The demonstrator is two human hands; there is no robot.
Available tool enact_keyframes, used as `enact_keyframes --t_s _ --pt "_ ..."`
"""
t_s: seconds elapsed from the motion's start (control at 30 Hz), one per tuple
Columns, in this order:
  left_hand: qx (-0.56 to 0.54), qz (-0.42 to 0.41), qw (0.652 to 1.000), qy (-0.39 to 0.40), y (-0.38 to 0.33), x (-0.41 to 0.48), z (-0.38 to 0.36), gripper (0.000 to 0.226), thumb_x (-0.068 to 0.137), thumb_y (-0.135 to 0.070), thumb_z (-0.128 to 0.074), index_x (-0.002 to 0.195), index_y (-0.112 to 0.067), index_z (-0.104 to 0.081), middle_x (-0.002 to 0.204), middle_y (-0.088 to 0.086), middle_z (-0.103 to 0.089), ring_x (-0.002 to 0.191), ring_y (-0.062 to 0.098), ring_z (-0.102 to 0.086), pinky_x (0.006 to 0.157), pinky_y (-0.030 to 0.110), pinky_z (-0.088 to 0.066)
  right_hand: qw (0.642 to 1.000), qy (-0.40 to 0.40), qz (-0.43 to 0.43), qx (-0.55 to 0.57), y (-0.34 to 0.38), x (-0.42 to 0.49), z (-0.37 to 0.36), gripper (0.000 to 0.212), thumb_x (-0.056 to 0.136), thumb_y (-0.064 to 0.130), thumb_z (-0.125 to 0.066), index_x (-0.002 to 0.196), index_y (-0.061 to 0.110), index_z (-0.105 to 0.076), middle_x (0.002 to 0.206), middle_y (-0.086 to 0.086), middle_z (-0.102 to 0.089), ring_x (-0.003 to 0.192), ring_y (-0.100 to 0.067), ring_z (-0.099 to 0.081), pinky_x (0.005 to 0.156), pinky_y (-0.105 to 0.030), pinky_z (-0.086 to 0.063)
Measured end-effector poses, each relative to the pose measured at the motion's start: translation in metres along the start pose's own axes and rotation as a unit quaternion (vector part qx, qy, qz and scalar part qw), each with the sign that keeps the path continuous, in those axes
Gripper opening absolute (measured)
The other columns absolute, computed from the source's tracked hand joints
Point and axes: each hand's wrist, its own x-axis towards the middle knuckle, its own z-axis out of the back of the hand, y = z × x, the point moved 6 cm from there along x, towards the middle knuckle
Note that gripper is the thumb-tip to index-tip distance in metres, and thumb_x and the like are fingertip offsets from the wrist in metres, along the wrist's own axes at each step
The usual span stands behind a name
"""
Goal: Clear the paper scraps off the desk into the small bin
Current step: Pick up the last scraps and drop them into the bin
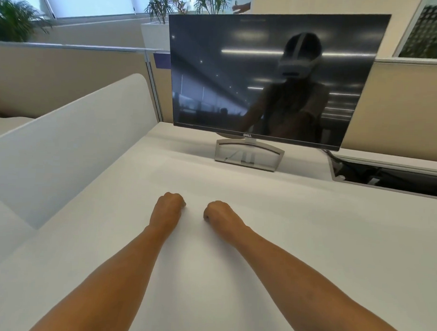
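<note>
white desk [296,242] bearing a dark monitor [270,78] on its stand [248,154]. left hand [170,204] and right hand [218,213], both curled into fists, rest side by side, apart; contents cannot be told. scraps and bin not visible.

The only text I can read is the brand "DELL", in small light letters on the lower frame of the monitor [270,75], in the middle, just above its stand [248,155]. The screen is dark and shows no writing. I cannot read any other label or number.
</note>
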Motion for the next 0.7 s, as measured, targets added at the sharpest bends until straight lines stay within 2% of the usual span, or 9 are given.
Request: enact_keyframes --t_s 0.07,0.17,0.23,0.3,0.5,0.7 --pt "-0.011 -0.016 1.000 -0.003 -0.024 -0.013 -0.009 0.032 0.086 0.000 -0.045 0.108 -0.007 -0.067 0.115 0.014 -0.064 0.109 0.028 -0.058 0.091 0.029 -0.045 1.000 -0.005 -0.021 0.011 -0.024 -0.024 0.004 0.017 0.076 -0.008 -0.042 0.071 0.008 -0.040 0.079 -0.011 -0.041 0.073 -0.020 -0.037 0.052 -0.025 -0.021" --pt "-0.015 -0.048 0.999 0.001 -0.070 -0.029 -0.025 0.035 0.086 0.002 -0.042 0.109 -0.008 -0.066 0.117 0.013 -0.064 0.112 0.026 -0.057 0.094 0.029 -0.044 0.997 -0.017 -0.063 0.041 -0.065 -0.065 0.014 0.016 0.078 -0.005 -0.043 0.070 0.009 -0.048 0.081 -0.012 -0.048 0.075 -0.020 -0.041 0.058 -0.025 -0.028" --pt "-0.018 -0.065 0.998 0.010 -0.106 -0.038 -0.037 0.036 0.086 0.003 -0.043 0.110 -0.009 -0.066 0.117 0.013 -0.064 0.112 0.026 -0.057 0.095 0.029 -0.045 0.995 -0.026 -0.080 0.053 -0.096 -0.095 0.022 0.019 0.083 0.000 -0.045 0.084 0.007 -0.064 0.093 -0.016 -0.059 0.083 -0.023 -0.050 0.066 -0.026 -0.039" --pt "-0.020 -0.085 0.996 0.022 -0.145 -0.048 -0.050 0.035 0.087 0.003 -0.043 0.110 -0.010 -0.067 0.118 0.013 -0.064 0.111 0.025 -0.058 0.094 0.029 -0.047 0.993 -0.034 -0.100 0.057 -0.129 -0.125 0.031 0.025 0.087 0.004 -0.047 0.104 0.003 -0.065 0.114 -0.014 -0.062 0.103 -0.026 -0.057 0.084 -0.029 -0.045" --pt "-0.036 -0.151 0.987 0.044 -0.278 -0.085 -0.089 0.036 0.086 0.007 -0.044 0.110 -0.008 -0.067 0.117 0.013 -0.064 0.109 0.026 -0.060 0.094 0.028 -0.047 0.982 -0.025 -0.181 0.040 -0.223 -0.216 0.068 0.036 0.092 0.003 -0.041 0.123 0.009 -0.059 0.134 -0.010 -0.053 0.123 -0.024 -0.050 0.102 -0.028 -0.040" --pt "-0.049 -0.204 0.975 0.072 -0.415 -0.120 -0.123 0.031 0.091 0.001 -0.048 0.115 -0.009 -0.065 0.117 0.012 -0.065 0.109 0.025 -0.060 0.096 0.026 -0.044 0.970 -0.101 -0.221 0.010 -0.304 -0.306 0.114 0.034 0.093 0.002 -0.042 0.120 0.009 -0.061 0.128 -0.008 -0.060 0.119 -0.022 -0.054 0.102 -0.026 -0.040"
